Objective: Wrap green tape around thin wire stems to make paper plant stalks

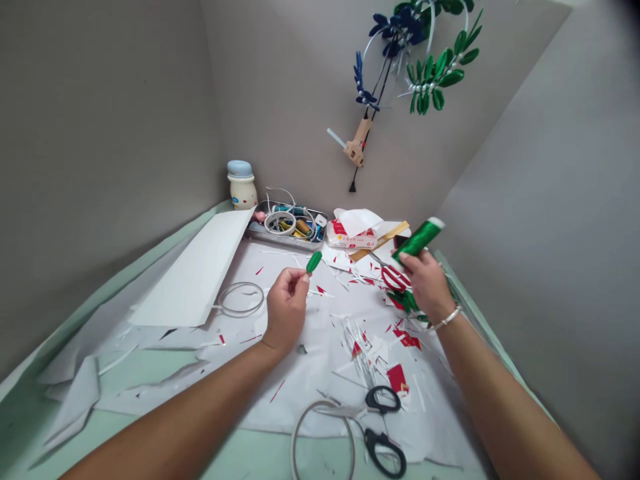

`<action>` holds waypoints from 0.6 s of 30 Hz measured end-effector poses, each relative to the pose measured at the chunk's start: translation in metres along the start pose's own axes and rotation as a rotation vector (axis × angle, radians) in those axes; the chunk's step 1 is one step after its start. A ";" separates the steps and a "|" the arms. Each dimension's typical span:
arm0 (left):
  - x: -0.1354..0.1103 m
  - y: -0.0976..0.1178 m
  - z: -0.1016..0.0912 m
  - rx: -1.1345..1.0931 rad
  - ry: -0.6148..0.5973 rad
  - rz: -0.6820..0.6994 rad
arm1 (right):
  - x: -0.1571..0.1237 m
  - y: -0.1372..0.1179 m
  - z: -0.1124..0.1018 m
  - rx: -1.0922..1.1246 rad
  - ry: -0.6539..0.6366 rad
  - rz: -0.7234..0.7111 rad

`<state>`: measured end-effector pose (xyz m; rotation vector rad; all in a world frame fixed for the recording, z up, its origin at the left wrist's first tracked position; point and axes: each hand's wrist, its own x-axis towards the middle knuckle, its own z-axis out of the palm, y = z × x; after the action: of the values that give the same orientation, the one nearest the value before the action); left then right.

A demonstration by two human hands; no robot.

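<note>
Between the fingertips of my left hand (pixel 289 307) a small oval green leaf (pixel 314 261) stands upright; its base is hidden by the thumb and fingers. My right hand (pixel 426 283) is raised over the right side of the table, closed around a spool of shiny green thread (pixel 420 240) with a white end. Any thread running between the spool and the leaf is too fine to make out. Below my right hand lie several green leaves (pixel 410 303), beside red-handled scissors (pixel 395 278).
Black-handled scissors (pixel 384 445) and a hoop (pixel 295 443) lie at the front, near thin wires (pixel 361 353) and red scraps (pixel 397 378). Behind are a metal tray (pixel 287 239), a tissue pack (pixel 351 235) and a jar (pixel 242 187). Leafy wreaths (pixel 440 73) hang above.
</note>
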<state>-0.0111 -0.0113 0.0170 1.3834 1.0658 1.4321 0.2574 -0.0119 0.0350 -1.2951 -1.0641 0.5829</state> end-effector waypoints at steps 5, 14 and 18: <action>-0.001 -0.002 0.000 -0.020 0.014 0.031 | -0.028 0.024 0.041 -0.222 -0.236 0.040; -0.002 -0.004 0.002 0.070 -0.023 0.079 | -0.046 0.019 0.035 -0.504 0.091 -0.435; -0.007 -0.003 0.004 0.124 -0.104 0.075 | -0.072 -0.009 0.048 -0.375 0.114 -0.684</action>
<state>-0.0065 -0.0168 0.0128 1.5837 1.0599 1.3505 0.1822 -0.0525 0.0183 -1.1565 -1.4649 -0.2136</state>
